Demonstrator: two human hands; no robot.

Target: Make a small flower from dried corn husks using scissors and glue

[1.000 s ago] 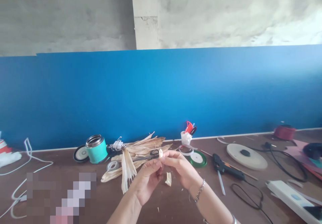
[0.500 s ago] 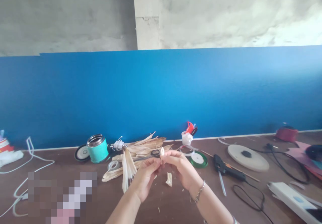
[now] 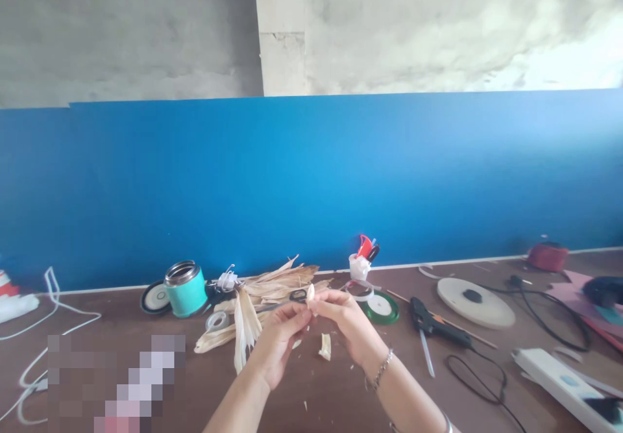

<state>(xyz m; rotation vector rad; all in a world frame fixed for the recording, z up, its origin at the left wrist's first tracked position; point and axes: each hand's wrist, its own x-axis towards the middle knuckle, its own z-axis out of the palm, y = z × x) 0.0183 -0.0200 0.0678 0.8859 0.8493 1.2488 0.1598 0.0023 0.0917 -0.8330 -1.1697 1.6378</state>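
My left hand (image 3: 278, 345) and my right hand (image 3: 348, 326) meet above the brown table (image 3: 335, 394), fingertips pinching one small pale piece of dried husk (image 3: 310, 295) between them. A bracelet circles my right wrist. A pile of dried husk leaves (image 3: 263, 300) lies just behind my hands, with black-handled scissors (image 3: 292, 298) on it. A small husk scrap (image 3: 325, 346) rests on the table under my hands.
A teal jar (image 3: 185, 288), tape rolls (image 3: 217, 321), a green ribbon spool (image 3: 381, 306), a white cup of pens (image 3: 361, 262), a black glue gun (image 3: 433, 324) with cable, a white round disc (image 3: 474, 301), a white power strip (image 3: 564, 378) and white cord (image 3: 43, 335) lie about. A blue wall (image 3: 311, 180) backs the table.
My hands stay together on the husk piece, shifting only slightly; the view wobbles a little.
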